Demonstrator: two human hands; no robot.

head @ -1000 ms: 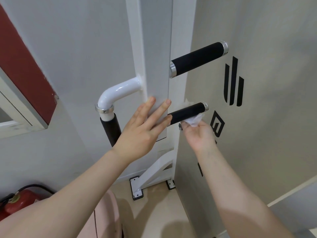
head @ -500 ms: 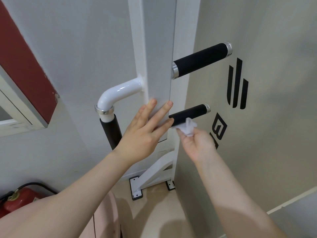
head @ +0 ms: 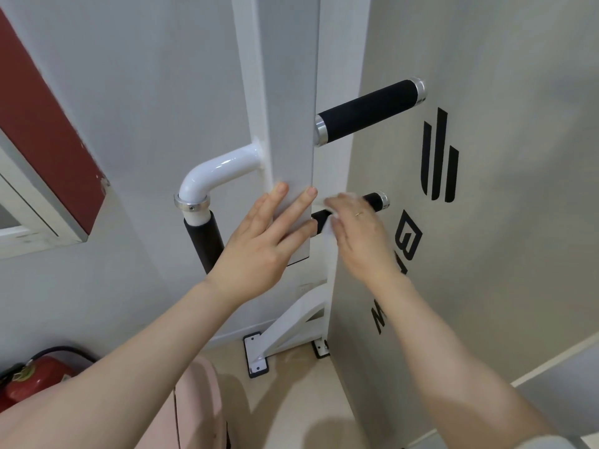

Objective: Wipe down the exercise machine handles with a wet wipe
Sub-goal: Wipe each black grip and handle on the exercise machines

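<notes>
Two bare arms reach up from the bottom of the view toward a white exercise machine (head: 285,92) fixed against a pale wall. At the far left, low by the floor, a red fire extinguisher (head: 32,380) lies half out of sight, and above it a dark red panel (head: 42,118) sits in a white frame. Moving right, a glossy white elbow pipe (head: 217,171) curves out of the machine's post and turns down into a black padded handle (head: 204,241), ringed with a metal collar at the top.

Next comes the left hand (head: 259,251), laid flat on the front of the white post, its fingers straight and spread, holding nothing. Just beside it, the right hand (head: 359,234) is on the lower black handle (head: 372,199), which sticks out from the post's right side. Its fingers curl over the handle with a white wet wipe (head: 327,222) bunched between palm and grip; the wipe shows at the post end of the handle, and only the handle's tip with its metal cap is clear of the hand. A thin ring shows on one finger.

Higher up, a longer black handle (head: 366,113) angles up to the right, untouched. Below the hands, a white brace (head: 291,322) is bolted to the floor. On the right, a beige panel (head: 502,222) carries black logo marks (head: 437,157).
</notes>
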